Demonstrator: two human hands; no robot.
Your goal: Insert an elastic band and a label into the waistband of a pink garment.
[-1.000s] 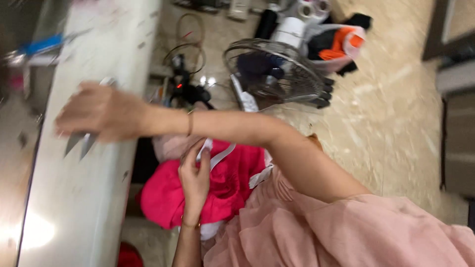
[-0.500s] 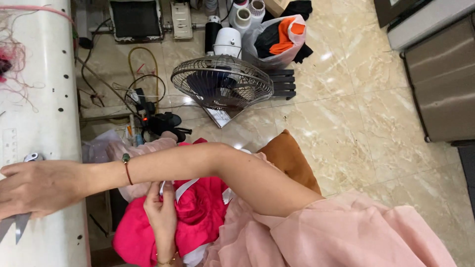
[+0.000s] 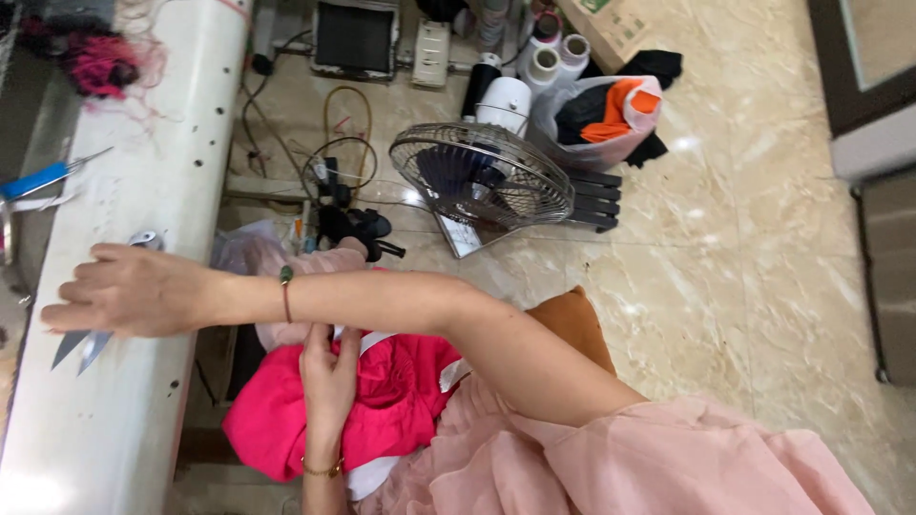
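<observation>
My right hand (image 3: 134, 291) reaches across onto the white table top (image 3: 143, 429) and lies closed over a pair of metal scissors (image 3: 81, 348). The blades stick out below my fingers. A green bracelet sits on that wrist. My left hand (image 3: 329, 367) is lower down by my lap, with a gold bracelet on the wrist. It pinches bright pink fabric (image 3: 401, 410) with a white edge. My pale pink skirt (image 3: 668, 458) fills the lower right.
Blue-handled snips (image 3: 43, 178) and a tangle of pink thread (image 3: 100, 67) lie on the table's far end. On the marble floor stand a tilted metal fan (image 3: 482, 181), thread cones (image 3: 553, 57), a bag of cloth (image 3: 601, 110), cables and a brown cushion (image 3: 572, 319).
The camera has swung, so the table and floor shift in view. My right hand stays on the scissors on the table. My left hand keeps hold of the pink fabric.
</observation>
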